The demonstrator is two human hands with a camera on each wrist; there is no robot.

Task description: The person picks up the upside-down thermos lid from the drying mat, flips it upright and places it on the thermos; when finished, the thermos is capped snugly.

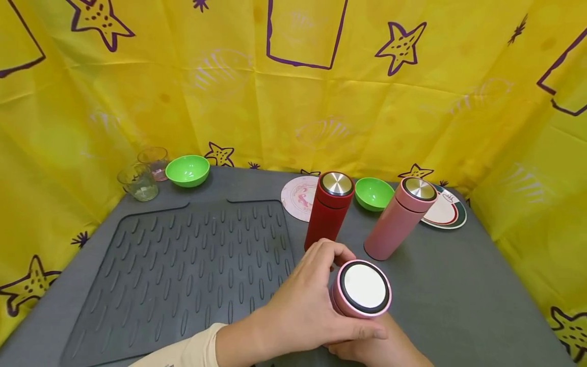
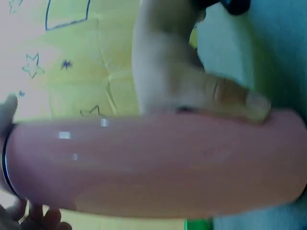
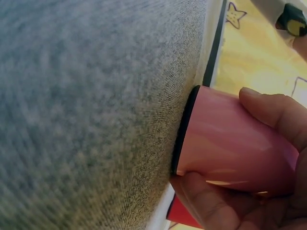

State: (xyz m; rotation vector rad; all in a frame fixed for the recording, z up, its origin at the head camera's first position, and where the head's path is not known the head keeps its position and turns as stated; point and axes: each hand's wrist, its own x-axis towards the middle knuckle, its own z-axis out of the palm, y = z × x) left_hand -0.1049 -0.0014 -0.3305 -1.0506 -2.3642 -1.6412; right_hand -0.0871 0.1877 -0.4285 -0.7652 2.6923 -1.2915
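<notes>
A pink thermos (image 1: 365, 287) stands at the front of the table with its pale round lid face up. My left hand (image 1: 312, 311) wraps around its upper end, thumb along the near side. Lower down, my right hand (image 1: 376, 346) grips the body, partly hidden behind the left in the head view. The left wrist view has the thermos (image 2: 158, 167) lying across it, with the right hand's thumb (image 2: 230, 98) along its side. In the right wrist view, right-hand fingers (image 3: 211, 203) hold the thermos just above its black base, at the grey cloth.
Behind the hands stand a red thermos (image 1: 327, 216) and another pink thermos (image 1: 396, 224). Two green bowls (image 1: 188, 171), (image 1: 373, 194), a pink plate (image 1: 293, 199), a rimmed plate (image 1: 454, 214) and glass cups (image 1: 139, 183) sit farther back. A ridged mat (image 1: 197, 260) lies left.
</notes>
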